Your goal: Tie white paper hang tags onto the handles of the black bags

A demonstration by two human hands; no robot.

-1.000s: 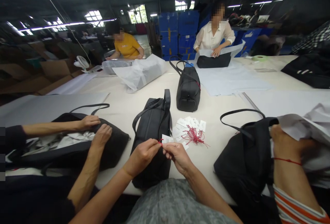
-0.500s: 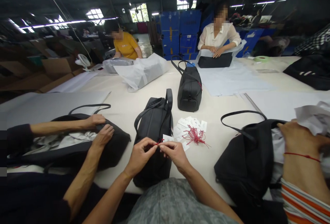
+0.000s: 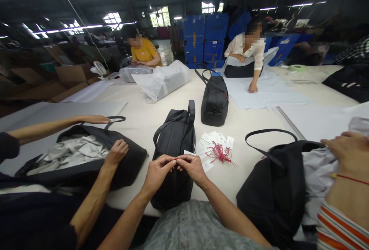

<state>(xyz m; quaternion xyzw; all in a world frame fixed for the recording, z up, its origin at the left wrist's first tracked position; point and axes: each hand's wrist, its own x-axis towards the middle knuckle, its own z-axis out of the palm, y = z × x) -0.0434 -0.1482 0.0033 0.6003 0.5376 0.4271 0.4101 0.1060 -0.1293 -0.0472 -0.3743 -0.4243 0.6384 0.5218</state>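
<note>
A black handbag (image 3: 174,142) lies in front of me on the white table (image 3: 138,119). Over its near end, my left hand (image 3: 157,173) and my right hand (image 3: 192,168) meet fingertip to fingertip. Both pinch a thin red string with a small white tag (image 3: 188,153) peeking above my right fingers. Just right of the bag lies a heap of white tags with red strings (image 3: 216,147).
A second black bag (image 3: 215,96) stands farther back. On my left a co-worker's hands hold open a black bag stuffed with grey paper (image 3: 77,154). On my right another person's hand (image 3: 344,150) rests at a black bag (image 3: 273,188). Two people work at the far side.
My two hands have closed together over the bag, so the white tag is mostly covered. The left co-worker's far hand moved away to the bag's handle. The far person in white reached onto the table.
</note>
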